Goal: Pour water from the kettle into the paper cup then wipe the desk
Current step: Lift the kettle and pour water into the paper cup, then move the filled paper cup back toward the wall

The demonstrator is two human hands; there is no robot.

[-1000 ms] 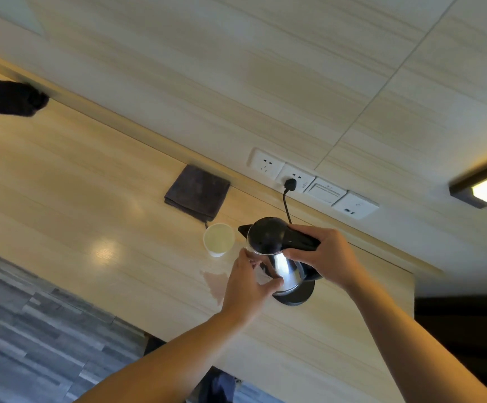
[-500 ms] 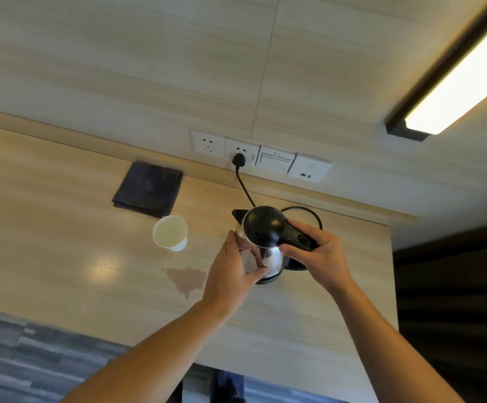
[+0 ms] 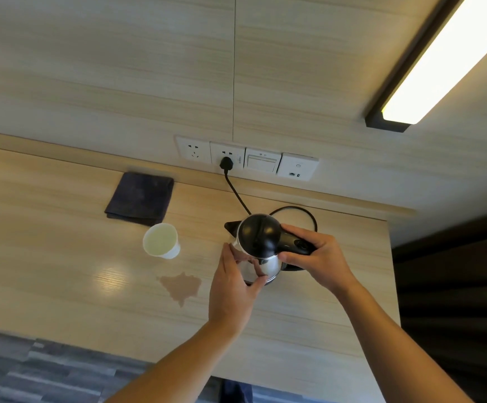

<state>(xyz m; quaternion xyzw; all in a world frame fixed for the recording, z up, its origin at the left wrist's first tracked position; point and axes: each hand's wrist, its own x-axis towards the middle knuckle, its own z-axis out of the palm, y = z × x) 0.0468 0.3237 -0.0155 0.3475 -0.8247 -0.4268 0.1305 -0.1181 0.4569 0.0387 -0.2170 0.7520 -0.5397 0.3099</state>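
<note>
Kettle [image 3: 261, 245] at centre right of the head view is gripped by both hands on a pale wooden desk [image 3: 47, 257]. The black handle is enclosed by the right hand [image 3: 313, 257], fingers wrapped tight, while the steel body is steadied by the left hand [image 3: 232, 289], fingers together and pressed flat against the metal. The kettle is held upright over its base; whether it has fully seated cannot be told. To its left, well apart, the paper cup [image 3: 161, 240] is seen with liquid already in it, so the pour is judged done and the kettle is being parked. A small brownish puddle [image 3: 181, 287] is spread below the cup, just beside the left hand. At upper left of the cup, a folded dark cloth [image 3: 141, 198] lies against the back ledge. Release of the kettle and a reach across the cup for the cloth would be called for next; the cup could be tipped on the way. Ample bare desk is left toward the frame's left; the right edge falls away close behind the kettle, where the power cord [image 3: 294, 212] is looped.
</note>
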